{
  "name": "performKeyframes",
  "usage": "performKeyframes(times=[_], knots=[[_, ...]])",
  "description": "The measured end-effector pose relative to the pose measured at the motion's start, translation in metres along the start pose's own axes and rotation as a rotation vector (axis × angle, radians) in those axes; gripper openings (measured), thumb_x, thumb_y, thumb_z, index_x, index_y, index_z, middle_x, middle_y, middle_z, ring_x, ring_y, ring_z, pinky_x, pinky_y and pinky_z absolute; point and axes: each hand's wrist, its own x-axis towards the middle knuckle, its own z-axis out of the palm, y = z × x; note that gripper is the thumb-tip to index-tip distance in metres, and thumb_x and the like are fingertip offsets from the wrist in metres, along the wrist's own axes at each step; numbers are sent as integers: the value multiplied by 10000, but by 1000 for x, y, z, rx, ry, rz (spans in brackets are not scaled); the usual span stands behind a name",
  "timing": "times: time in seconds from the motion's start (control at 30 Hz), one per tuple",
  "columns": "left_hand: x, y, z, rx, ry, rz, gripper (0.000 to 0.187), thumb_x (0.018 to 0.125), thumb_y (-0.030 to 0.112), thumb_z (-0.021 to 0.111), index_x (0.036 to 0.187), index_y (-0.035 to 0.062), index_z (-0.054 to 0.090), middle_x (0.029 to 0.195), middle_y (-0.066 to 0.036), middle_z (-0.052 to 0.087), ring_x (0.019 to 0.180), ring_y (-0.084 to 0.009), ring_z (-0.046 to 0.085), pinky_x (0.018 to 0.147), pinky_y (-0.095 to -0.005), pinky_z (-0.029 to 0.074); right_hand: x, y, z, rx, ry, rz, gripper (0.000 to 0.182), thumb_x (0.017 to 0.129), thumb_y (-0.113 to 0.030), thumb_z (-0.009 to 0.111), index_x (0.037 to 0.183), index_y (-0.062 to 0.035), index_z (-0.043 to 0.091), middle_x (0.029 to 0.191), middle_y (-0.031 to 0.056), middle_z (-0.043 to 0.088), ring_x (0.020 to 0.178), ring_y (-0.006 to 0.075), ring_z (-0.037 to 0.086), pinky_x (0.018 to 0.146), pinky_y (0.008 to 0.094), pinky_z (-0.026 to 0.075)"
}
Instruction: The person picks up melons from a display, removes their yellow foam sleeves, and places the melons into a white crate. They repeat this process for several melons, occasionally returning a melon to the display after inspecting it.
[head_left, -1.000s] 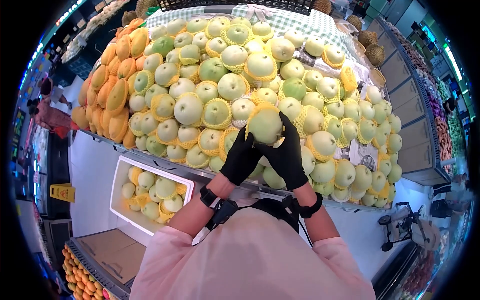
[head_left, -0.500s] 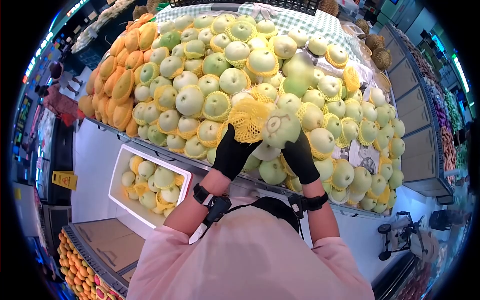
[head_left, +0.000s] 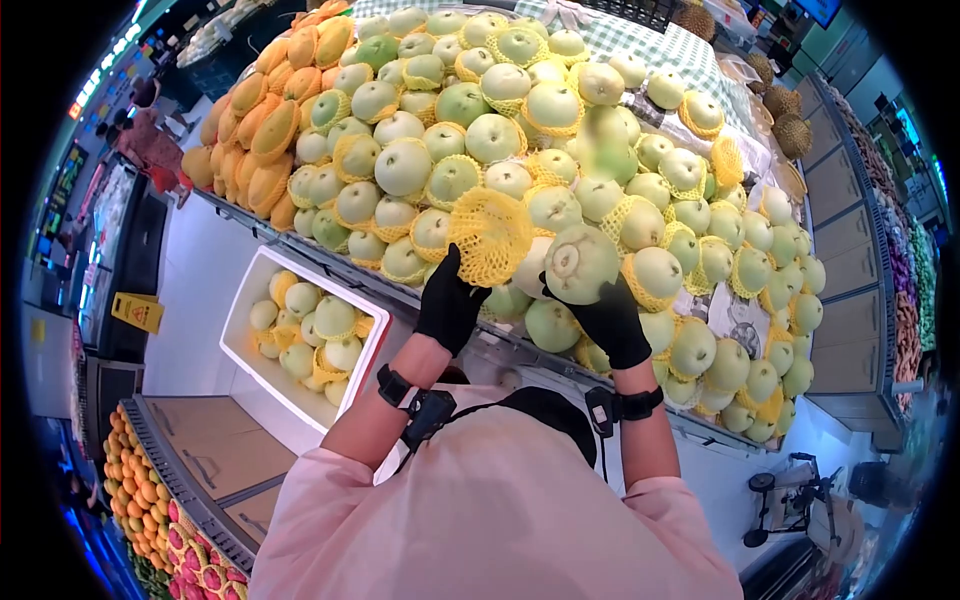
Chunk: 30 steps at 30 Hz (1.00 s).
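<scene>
Pear (head_left: 581, 264), pale green and bare of its netting, sits in my right hand (head_left: 612, 318), stem dimple turned toward me; the gloved fingers (head_left: 590, 300) are clenched around its lower side, gripping it from about 5 o'clock. It hovers just above the front rows of the fruit display (head_left: 500, 160), at roughly 3 o'clock from the net.

Yellow foam net (head_left: 489, 236) is in my left hand (head_left: 449, 302), whose fingers pinch its lower edge at about 7 o'clock, so the net fans out above the glove like an open cup. Net and pear nearly touch; I cannot tell whether they do.

Both hands wear black gloves, with a dark band at each wrist, and my pink sleeves fill the bottom of the view.

Around the hands the display is heaped with more green pears, many seated in yellow nets, sloping away toward 12 o'clock. A block of orange mangoes (head_left: 262, 135) borders the pile at 10 o'clock. Below the display's front edge, at 8 o'clock from my left hand, a white box (head_left: 245, 310) on the floor holds more pears and loose nets. Brown spiky durians (head_left: 790, 125) lie at 2 o'clock, beyond a green checked cloth (head_left: 690, 65). Another person (head_left: 150, 140) stands far off at 10 o'clock.
</scene>
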Motion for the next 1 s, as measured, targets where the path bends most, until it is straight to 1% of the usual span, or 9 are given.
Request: performKeyframes(times=[0.07,0.2,0.4,0.53,0.57,0.67,0.7,0.9,1.0], knots=[[-3,1,-8,71,3,80,440,933,347,572,1267,67,508,1228,-72,591,1119,-225,569,936,-377,460,0,0,7,108,-10,7,745,763,-223,747,1369,-15,368,1284,110,505,1184,205,495,977,345,436],[-15,12,-19,317,93,194,365,920,258,601,1206,35,561,1082,-61,649,918,-180,649,755,-313,537,9,-16,32,-123,-24,-102,793,734,-216,771,1379,-20,353,1300,110,480,1190,216,481,1007,351,409],[-27,40,-58,541,123,380,312,880,83,598,1177,-15,595,971,-80,678,816,-168,661,712,-284,547,17,-27,98,-415,20,-228,894,656,-180,846,1375,-14,340,1302,141,475,1183,240,495,978,374,437],[-29,57,-94,664,-59,750,607,831,-24,577,1399,28,367,1281,-132,528,911,-178,645,716,-289,551,21,-16,146,-635,23,-316,904,643,-215,861,1360,-11,350,1296,171,481,1174,260,514,949,383,464],[-37,67,-100,792,-53,693,748,800,-98,567,1462,92,275,1339,-133,473,1136,-202,537,903,-310,491,22,-15,158,-699,18,-339,910,636,-219,865,1358,-10,352,1293,172,482,1169,264,517,949,381,463],[-75,94,-92,692,-114,424,732,794,-101,566,1449,103,311,1322,-118,483,1131,-203,537,903,-305,494,24,-11,194,-777,-3,-384,912,616,-215,865,1349,-11,362,1257,168,493,1145,282,524,945,380,464],[-75,100,-104,822,-156,448,753,802,-116,541,1460,160,299,1326,-104,464,1013,-199,611,708,-299,578,24,-9,204,-779,-11,-365,904,616,-211,862,1345,-11,366,1250,165,495,1146,284,521,948,379,460],[-92,125,-142,745,-252,219,732,778,-9,695,1401,84,321,1279,-125,494,1126,-192,539,916,-312,491,21,13,255,-850,-27,-412,844,604,-140,818,1326,-31,394,1245,184,479,1158,349,489,979,399,429],[-97,128,-156,1023,-179,342,735,768,100,769,1373,63,353,1289,-101,498,1067,-188,577,851,-288,514,12,14,275,-952,-50,-350,858,575,-98,784,1340,-67,396,1258,203,461,1147,384,478,987,422,419]])
